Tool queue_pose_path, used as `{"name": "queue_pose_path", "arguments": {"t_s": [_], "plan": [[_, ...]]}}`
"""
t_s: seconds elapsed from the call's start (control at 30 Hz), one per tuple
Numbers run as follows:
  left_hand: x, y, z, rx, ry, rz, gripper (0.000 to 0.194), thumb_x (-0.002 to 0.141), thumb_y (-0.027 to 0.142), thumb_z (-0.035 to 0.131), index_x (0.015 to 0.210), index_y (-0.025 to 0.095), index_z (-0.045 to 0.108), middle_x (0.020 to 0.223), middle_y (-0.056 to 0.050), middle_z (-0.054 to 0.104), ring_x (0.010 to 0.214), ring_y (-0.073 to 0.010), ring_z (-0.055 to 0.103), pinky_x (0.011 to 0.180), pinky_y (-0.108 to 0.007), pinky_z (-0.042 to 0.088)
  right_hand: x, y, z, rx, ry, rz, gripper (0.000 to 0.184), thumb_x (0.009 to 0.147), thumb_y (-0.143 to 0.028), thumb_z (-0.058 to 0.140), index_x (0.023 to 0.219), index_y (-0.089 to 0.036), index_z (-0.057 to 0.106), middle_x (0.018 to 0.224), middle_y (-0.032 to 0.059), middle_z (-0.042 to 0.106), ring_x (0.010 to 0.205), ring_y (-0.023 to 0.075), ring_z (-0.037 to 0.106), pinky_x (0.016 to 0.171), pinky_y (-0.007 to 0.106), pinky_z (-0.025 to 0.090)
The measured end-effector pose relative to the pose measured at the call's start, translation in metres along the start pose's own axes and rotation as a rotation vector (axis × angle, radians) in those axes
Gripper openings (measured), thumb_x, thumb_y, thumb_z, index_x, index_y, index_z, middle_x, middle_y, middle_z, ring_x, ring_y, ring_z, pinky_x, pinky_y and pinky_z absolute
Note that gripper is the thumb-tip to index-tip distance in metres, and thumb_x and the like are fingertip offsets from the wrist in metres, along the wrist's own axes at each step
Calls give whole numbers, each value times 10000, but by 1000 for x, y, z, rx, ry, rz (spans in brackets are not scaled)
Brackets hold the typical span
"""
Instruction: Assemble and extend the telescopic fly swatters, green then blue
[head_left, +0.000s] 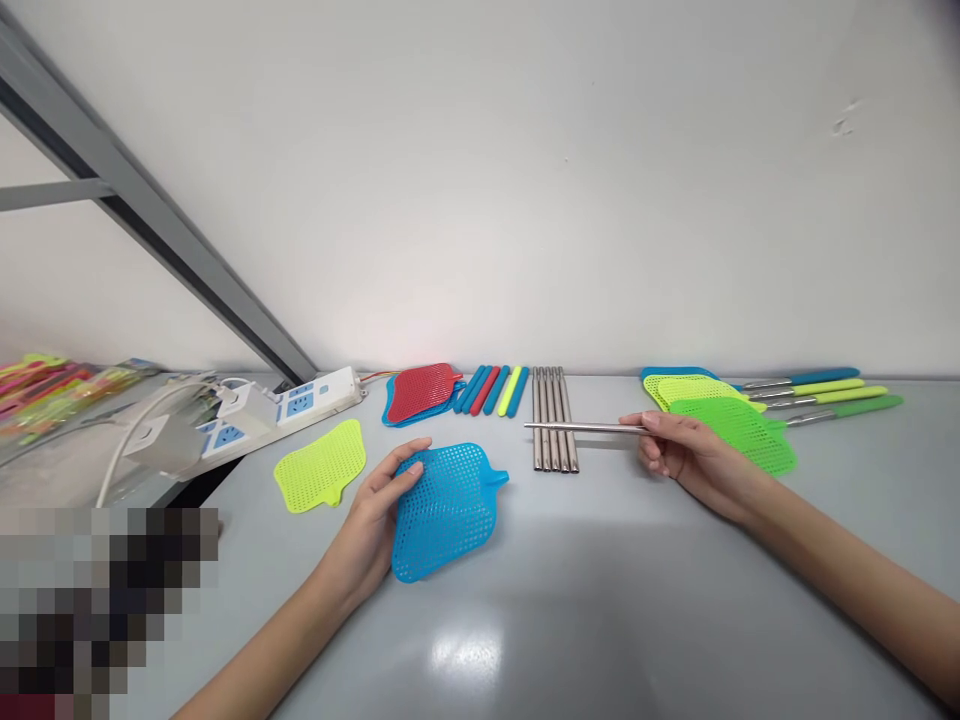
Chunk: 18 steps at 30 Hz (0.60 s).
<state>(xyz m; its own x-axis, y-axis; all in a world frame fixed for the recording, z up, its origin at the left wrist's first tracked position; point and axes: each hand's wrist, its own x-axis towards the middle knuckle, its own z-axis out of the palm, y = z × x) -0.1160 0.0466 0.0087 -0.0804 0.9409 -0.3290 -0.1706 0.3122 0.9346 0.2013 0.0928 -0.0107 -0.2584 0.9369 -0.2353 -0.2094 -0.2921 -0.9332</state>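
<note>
My left hand (373, 520) grips the left edge of a blue mesh swatter head (444, 508), which is lifted slightly off the grey table (570, 610). In my right hand (679, 452) a thin metal rod (585, 428) is pinched at its right end; the rod lies level and points left, across a row of several more metal rods (553, 432) that rest on the table. A yellow-green swatter head (321, 465) lies flat just left of my left hand.
At the back lie red and blue swatter heads (420, 392) and several coloured handle grips (491, 390). Finished swatters (739, 420) are piled at the right. A white power strip (292, 402) with plugs and cables sits at the left, beside coloured packets (52, 392).
</note>
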Motion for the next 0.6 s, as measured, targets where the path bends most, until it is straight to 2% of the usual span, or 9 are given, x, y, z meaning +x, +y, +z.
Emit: {"name": "queue_pose_path", "arguments": {"t_s": [0.2, 0.4, 0.5, 0.6], "plan": [[0, 2, 0, -108, -36, -72, 457, 735, 289, 578, 1172, 293, 446, 859, -9, 621, 742, -179, 619, 634, -312, 523, -3, 4, 2, 173, -62, -11, 235, 786, -352, 503, 873, -192, 651, 542, 4, 432, 620, 140, 469, 525, 252, 378], [5, -3, 0, -255, -51, -138, 196, 731, 192, 591, 926, 166, 591, 843, -41, 657, 716, -161, 636, 654, -250, 534, -10, 9, 20, 274, -113, 77, 303, 812, -388, 440, 980, -219, 626, 686, 39, 505, 718, 165, 494, 561, 268, 406], [7, -5, -1, -316, -83, -109, 153, 754, 172, 567, 904, 161, 593, 859, -43, 660, 751, -168, 638, 688, -258, 536, -11, 13, 26, 353, -135, 122, 298, 818, -365, 441, 1002, -210, 616, 772, 52, 537, 750, 154, 503, 613, 264, 423], [8, -6, -2, -353, -77, -78, 135, 769, 148, 545, 896, 157, 591, 873, -48, 661, 802, -184, 632, 739, -283, 529, -10, 15, 25, 409, -132, 151, 281, 819, -331, 451, 1007, -200, 615, 770, 50, 544, 756, 149, 507, 651, 261, 428]]}}
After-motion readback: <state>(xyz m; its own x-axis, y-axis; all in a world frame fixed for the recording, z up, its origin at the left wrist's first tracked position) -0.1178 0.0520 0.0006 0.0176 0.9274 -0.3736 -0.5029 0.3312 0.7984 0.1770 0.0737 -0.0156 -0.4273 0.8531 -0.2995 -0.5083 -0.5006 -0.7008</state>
